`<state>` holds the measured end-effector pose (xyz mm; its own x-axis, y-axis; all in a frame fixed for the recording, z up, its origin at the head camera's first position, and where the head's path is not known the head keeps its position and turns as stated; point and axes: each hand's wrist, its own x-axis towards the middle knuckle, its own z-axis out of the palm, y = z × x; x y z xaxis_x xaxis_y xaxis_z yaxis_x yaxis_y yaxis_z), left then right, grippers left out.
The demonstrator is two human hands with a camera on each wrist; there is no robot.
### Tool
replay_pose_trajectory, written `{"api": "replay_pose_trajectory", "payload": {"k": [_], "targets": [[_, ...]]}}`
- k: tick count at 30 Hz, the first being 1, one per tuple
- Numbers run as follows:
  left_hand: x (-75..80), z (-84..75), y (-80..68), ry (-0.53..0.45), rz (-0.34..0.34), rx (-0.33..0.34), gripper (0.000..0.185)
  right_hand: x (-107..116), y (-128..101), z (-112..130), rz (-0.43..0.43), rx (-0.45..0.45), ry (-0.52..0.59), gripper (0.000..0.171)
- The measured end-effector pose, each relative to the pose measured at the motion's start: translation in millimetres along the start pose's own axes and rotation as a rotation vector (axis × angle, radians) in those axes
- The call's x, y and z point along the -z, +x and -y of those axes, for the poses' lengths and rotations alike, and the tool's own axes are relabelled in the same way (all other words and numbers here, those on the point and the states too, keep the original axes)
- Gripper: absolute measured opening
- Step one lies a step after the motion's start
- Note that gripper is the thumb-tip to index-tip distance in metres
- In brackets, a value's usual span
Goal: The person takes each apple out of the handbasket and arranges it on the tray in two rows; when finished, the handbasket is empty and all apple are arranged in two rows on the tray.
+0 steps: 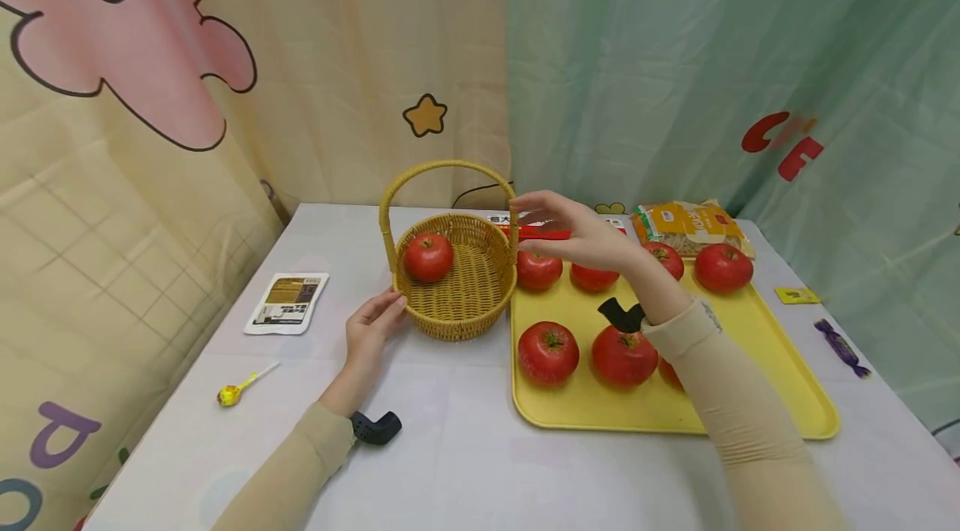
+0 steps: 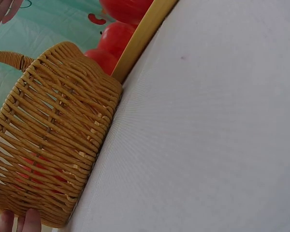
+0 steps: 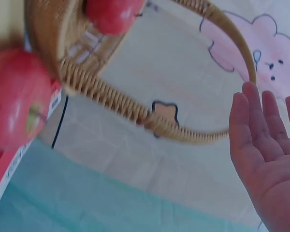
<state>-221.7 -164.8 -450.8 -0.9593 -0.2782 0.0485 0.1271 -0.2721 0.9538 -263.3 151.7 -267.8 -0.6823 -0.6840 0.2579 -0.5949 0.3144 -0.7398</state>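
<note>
A woven basket (image 1: 458,323) with a tall arched handle stands left of the yellow tray (image 1: 600,414). One red apple (image 1: 429,257) lies inside it, toward the left wall. My left hand (image 1: 369,329) touches the basket's outer left side with its fingertips; two of these fingertips (image 2: 33,220) show against the weave in the left wrist view. Beside the right side of the handle (image 3: 116,102), my right hand (image 1: 577,229) is raised above the tray's back left corner. Its fingers are extended and hold nothing. Several red apples (image 1: 548,353) sit on the tray, some partly hidden by my right arm.
Behind the tray lie a red box (image 1: 543,232) and an orange food bag (image 1: 686,222). A small yellow packet (image 1: 797,295) and a purple wrapped candy (image 1: 842,348) are at the right. On the left are a white pouch (image 1: 288,303) and a lollipop (image 1: 231,394). Curtains hang behind.
</note>
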Motion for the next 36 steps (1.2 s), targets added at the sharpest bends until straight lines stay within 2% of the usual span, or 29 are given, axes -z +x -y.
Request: {"api": "replay_pose_trajectory", "payload": {"k": [6, 13, 18, 27, 36], "targets": [[-1.1, -0.4, -1.6, -0.021, 0.003, 0.002, 0.026, -33.4, 41.5, -3.6, 0.039, 0.054, 0.051, 0.051], [-1.9, -2.0, -1.9, -0.012, 0.004, 0.008, 0.031, -58.3, 72.5, -14.5, 0.055, 0.005, 0.058, 0.051], [-1.1, -2.4, -1.3, 0.004, 0.010, 0.018, 0.033, -68.8, 86.5, -20.6, 0.066, -0.034, 0.038, 0.051], [-2.3, -2.3, -2.5, -0.013, -0.004, -0.002, 0.014, -83.1, 106.7, -36.3, 0.097, -0.118, -0.005, 0.053], [-1.6, -2.2, -1.7, -0.003, 0.003, 0.006, 0.031, -91.7, 120.8, -43.4, 0.108, -0.184, -0.104, 0.056]]}}
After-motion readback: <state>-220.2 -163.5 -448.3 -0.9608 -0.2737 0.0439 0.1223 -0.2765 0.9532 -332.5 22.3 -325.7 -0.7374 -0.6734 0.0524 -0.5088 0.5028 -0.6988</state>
